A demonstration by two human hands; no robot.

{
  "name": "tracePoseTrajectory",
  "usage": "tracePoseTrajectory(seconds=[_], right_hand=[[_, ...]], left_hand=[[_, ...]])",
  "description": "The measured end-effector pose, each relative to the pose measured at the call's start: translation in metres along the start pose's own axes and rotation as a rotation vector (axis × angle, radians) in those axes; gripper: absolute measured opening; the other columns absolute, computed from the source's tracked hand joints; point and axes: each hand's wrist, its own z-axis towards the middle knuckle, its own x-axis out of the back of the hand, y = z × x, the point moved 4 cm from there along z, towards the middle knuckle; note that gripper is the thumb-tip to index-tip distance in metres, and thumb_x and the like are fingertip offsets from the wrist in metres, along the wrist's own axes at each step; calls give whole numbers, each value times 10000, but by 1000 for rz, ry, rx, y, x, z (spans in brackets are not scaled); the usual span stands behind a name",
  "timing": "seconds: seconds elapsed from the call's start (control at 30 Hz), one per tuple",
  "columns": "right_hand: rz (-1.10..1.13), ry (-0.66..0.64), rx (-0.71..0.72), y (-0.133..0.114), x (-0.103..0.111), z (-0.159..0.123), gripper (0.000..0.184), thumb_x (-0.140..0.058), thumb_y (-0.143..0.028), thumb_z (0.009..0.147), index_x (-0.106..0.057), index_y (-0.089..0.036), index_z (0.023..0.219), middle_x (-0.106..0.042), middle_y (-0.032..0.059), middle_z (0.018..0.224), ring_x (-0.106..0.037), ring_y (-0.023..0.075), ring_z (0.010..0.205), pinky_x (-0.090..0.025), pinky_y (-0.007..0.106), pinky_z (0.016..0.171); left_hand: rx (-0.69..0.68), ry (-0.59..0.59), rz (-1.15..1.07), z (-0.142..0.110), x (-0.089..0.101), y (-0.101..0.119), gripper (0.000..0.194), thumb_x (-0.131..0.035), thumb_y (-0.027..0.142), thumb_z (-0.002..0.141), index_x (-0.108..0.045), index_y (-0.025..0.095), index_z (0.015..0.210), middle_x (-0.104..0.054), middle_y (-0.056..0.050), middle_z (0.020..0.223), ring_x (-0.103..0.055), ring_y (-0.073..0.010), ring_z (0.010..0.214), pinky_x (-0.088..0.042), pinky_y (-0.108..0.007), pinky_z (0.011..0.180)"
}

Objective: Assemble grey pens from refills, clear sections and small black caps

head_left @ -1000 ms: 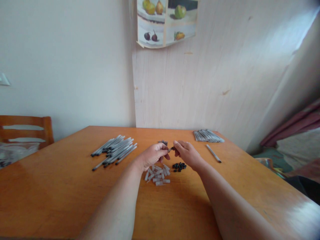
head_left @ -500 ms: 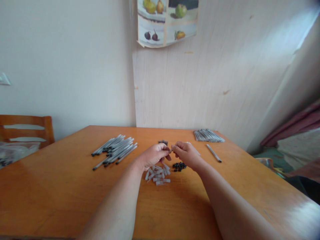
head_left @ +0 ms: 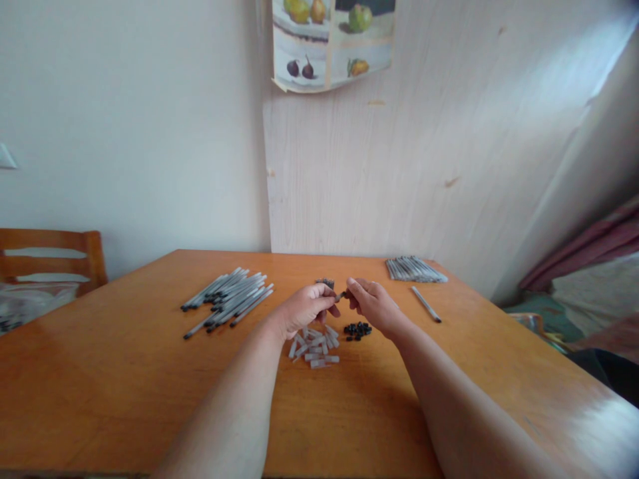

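Pen piece [head_left: 342, 297], small and dark, sits pinched between our two hands, held up over the middle of the table [head_left: 124, 372]. Our left hand [head_left: 305, 310] is closed on one end with thumb and fingers; our right hand [head_left: 373, 307] is closed on the other. Compared with half a second ago, our fingertips have drawn a little apart: then they nearly met over a pale bit, and now the dark piece shows in the gap, much as it did a second ago. Its finer shape is too small for us to make out.

Nearest us on the orange-brown wood, clear caps [head_left: 316, 357] lie loose just below our left hand, with black plugs [head_left: 358, 330] beside them, below the right. Just behind our left hand is a cluster of small dark parts [head_left: 327, 283], partly hidden. Grey pens [head_left: 234, 299] with dark ends are heaped on the left; one lone pen [head_left: 426, 305] lies on the right, nearer than a flat bundle of pens [head_left: 414, 269] by the far edge.

Past the table we see a wooden chair [head_left: 94, 256] on the left, a dark red curtain [head_left: 589, 239] on the right, and a fruit picture [head_left: 329, 33] high on the pale wall [head_left: 150, 133].
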Motion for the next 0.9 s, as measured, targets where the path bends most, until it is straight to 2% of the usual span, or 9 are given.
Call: tracePoseTrajectory(seconds=[0.1, 0.2, 0.37, 0.57, 0.73, 0.9], right_hand=[[98, -14, 11, 0, -1, 0, 351, -449, -491, 907, -596, -186, 817, -634, 29, 732, -541, 120, 588, -416, 232, 533], [56, -41, 25, -2, -3, -1, 295, -501, -453, 884, -606, -183, 832, -635, 28, 732, -547, 120, 600, -418, 229, 542], [-86, -34, 17, -5, -2, -4, 325, -484, -458, 896, -574, -185, 745, -594, 5, 643, -513, 109, 552, -370, 224, 510], [-278, 13, 93, -10, -1, -4, 416, -433, -467, 915, -486, -196, 603, -485, -20, 543, -436, 108, 525, -295, 245, 505], [-239, -4, 162, -8, -4, -2, 480, -386, -530, 923, -431, -207, 571, -436, -18, 527, -403, 114, 513, -282, 256, 496], [-79, 16, 58, 1, -2, 0, 505, -353, -583, 928, -535, -191, 667, -526, 3, 582, -470, 118, 536, -344, 235, 500]], left_hand=[[-2, 1, -11, 1, 2, -2, 299, -624, 409, 809, -602, 142, 944, -687, -58, 833, -472, -75, 549, -314, -231, 531], [5, -11, -10, 2, 2, -4, 316, -623, 425, 813, -607, 146, 961, -684, -55, 837, -474, -74, 555, -321, -229, 538], [3, -19, -14, 1, 0, -3, 334, -639, 437, 806, -602, 139, 952, -675, -56, 827, -468, -72, 557, -338, -229, 550], [-34, -46, -3, 3, -1, -5, 329, -655, 428, 795, -576, 149, 950, -671, -56, 839, -492, -82, 590, -359, -226, 570], [-10, -45, 11, 2, -1, -5, 344, -624, 458, 816, -586, 146, 956, -683, -67, 866, -502, -83, 585, -351, -222, 561], [3, -5, -16, 1, 1, -1, 328, -642, 426, 803, -604, 135, 949, -692, -76, 857, -494, -81, 577, -337, -221, 554]])
